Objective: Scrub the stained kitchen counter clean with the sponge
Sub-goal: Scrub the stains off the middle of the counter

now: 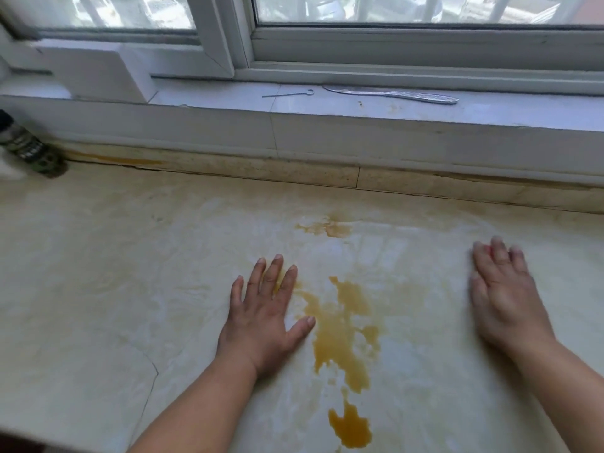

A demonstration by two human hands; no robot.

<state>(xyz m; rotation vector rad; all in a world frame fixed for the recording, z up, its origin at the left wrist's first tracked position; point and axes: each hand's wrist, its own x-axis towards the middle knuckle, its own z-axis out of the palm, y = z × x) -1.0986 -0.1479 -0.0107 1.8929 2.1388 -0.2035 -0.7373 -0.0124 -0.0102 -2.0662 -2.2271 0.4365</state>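
Orange spill (340,331) near the counter's (98,273) front edge looks slick; both hands spread flat, right hand (503,299) pressing what seems a soft, squashy sponge (489,248), left hand (264,308) empty.

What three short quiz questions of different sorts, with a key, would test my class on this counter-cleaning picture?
1. True or false: the left hand lies flat on the counter with fingers spread.
2. Multiple choice: the large brown stain lies (A) left of the left hand, (B) between the two hands, (C) on the window ledge.
3. Fill in: something pink, perhaps the sponge, peeks out under the fingers of the ____ hand.

Key: 1 true. 2 B. 3 right; the right hand is blurred, so the pink thing cannot be told for sure.
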